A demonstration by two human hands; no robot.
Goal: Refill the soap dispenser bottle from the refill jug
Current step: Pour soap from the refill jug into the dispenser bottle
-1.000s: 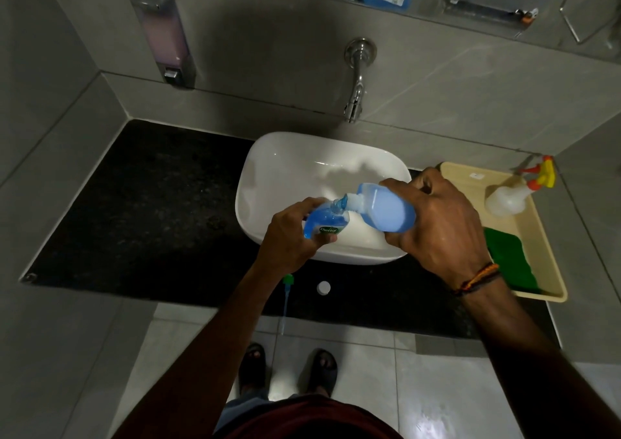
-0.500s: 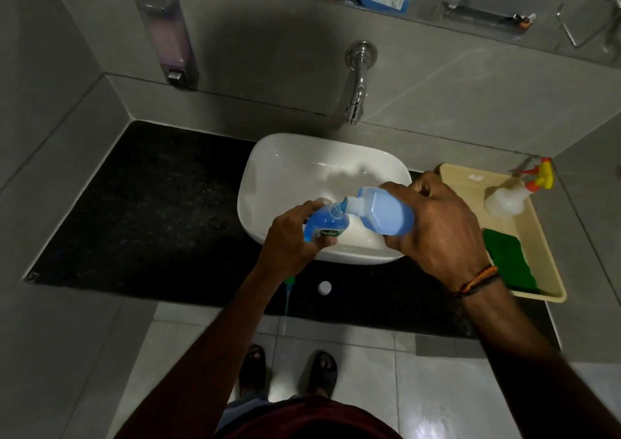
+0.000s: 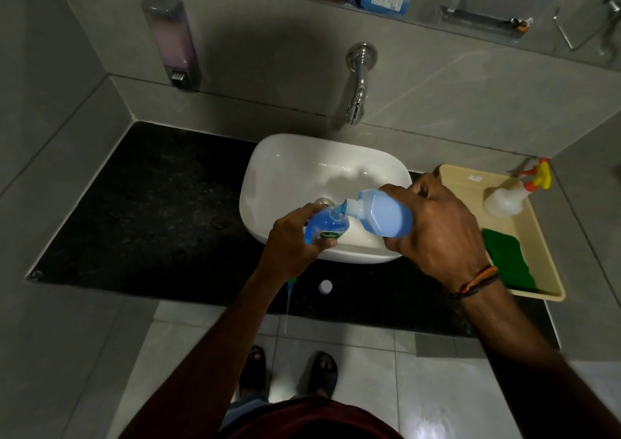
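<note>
My left hand grips the small clear soap dispenser bottle, which holds blue liquid and carries a green label. My right hand holds the pale blue refill jug tipped on its side, its white neck touching the bottle's open mouth. Both are held over the front of the white basin. A white cap lies on the black counter, and the green pump top with its tube hangs over the counter's front edge.
The black counter stretches left of the basin. A beige tray on the right holds a white spray bottle and a green sponge. A wall tap hangs above the basin; a wall dispenser is at left.
The bottle and jug stay joined over the basin, with little shift in either hand. The view has tilted slightly.
</note>
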